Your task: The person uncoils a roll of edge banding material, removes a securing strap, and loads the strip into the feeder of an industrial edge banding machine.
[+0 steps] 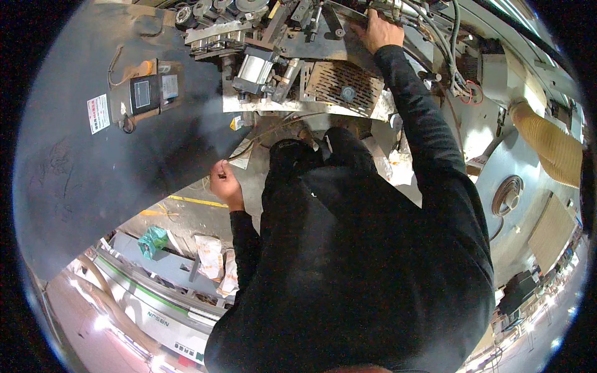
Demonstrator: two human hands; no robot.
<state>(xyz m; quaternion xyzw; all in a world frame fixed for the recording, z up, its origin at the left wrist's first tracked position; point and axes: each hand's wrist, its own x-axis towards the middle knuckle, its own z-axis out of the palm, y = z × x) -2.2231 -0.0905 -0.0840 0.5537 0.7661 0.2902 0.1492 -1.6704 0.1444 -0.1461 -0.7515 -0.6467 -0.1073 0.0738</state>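
Note:
My right hand (pixel 380 32) reaches to the far edge of the machine, over the right end of a dark metal plate (pixel 317 43). Its fingers look apart, and some fade into shadow at the plate; beside it runs a silver cylinder with hoses. Lower and to the left, my left hand (pixel 226 185) is closed in front of the large dark panel (pixel 168 155), its fingers curled together. A small dark bit shows at those fingers, too small to name. A silver pneumatic cylinder (pixel 255 68) and a slotted metal plate (pixel 345 87) sit between the hands on the machine.
Dark cables (pixel 457 31) hang right of my right arm. A control box (pixel 144 93) is fixed to the dark panel. A beige duct hose (pixel 547 143) and a coil (pixel 508 195) are at the right. White bags (pixel 210 256) and a green plastic bag (pixel 153 241) lie behind my left arm.

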